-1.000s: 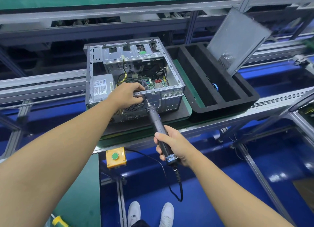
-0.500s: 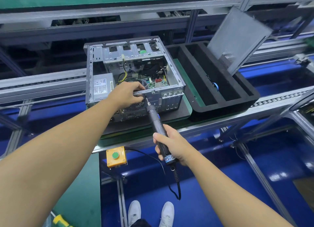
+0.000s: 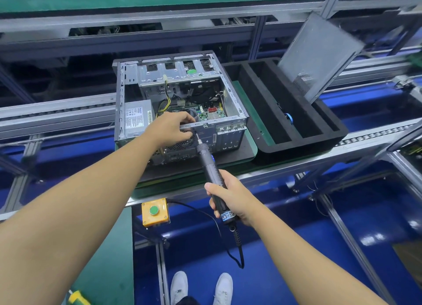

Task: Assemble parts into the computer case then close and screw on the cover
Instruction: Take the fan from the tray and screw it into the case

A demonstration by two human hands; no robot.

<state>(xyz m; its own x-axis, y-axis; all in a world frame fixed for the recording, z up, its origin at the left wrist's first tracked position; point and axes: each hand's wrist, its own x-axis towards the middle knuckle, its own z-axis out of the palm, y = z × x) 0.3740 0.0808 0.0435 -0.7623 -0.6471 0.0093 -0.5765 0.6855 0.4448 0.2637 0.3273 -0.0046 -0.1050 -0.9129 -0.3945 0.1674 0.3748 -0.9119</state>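
An open grey computer case (image 3: 230,104) lies on its side on the conveyor, with the power supply (image 3: 137,118) at its left and the motherboard (image 3: 211,114) inside. My left hand (image 3: 170,129) grips the near top rail of the case, fingers curled over it by the rear fan grille. My right hand (image 3: 230,198) holds a black electric screwdriver (image 3: 211,170), whose bit touches the rear panel just right of my left fingers. The grey side cover (image 3: 319,53) leans tilted in the foam tray at the right.
A black foam tray (image 3: 296,142) with long slots sits right of the case, a blue part (image 3: 288,117) in one slot. A yellow box with a green button (image 3: 155,211) hangs under the conveyor edge. The screwdriver cable (image 3: 238,247) droops below. My white shoes (image 3: 201,286) show on the blue floor.
Both hands stay in place; the screwdriver bit remains against the rear panel. The view shifted very slightly.
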